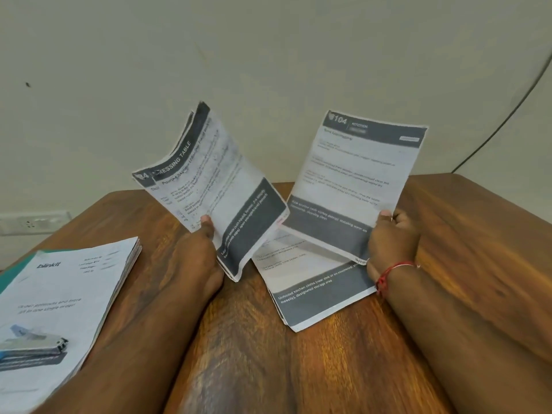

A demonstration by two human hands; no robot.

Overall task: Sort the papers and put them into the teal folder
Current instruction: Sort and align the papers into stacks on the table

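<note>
A brown wooden table [245, 339] stands against a pale wall [268, 55], with a white socket strip [33, 222] low on the wall at nine o'clock and a dark cable [507, 115] curving down at two o'clock.

The left hand [197, 252] grips a thin sheaf of printed sheets [209, 174] by its lower edge, thumb pressed on the front and the other fingers hidden behind. The sheaf rises from the hand toward twelve o'clock, tilted and bowed, and its heading reads "DRESSING TABLE".

The right hand [391, 243], with a red thread [391, 271] at its wrist, pinches the lower right corner of a sheet marked "104" [358, 174]. That sheet stands up from the hand toward eleven o'clock, clear of the table.

Under that sheet, at about eight o'clock from the right hand, a small pile of papers [313, 288] lies flat on the wood between the two forearms.

At eight o'clock in the view, a thicker stack topped by a "blinkit" page [65, 294] rests on the teal folder [21, 265], of which only a strip shows along the stack's far left edge. The stack lies just beside the left forearm.
</note>
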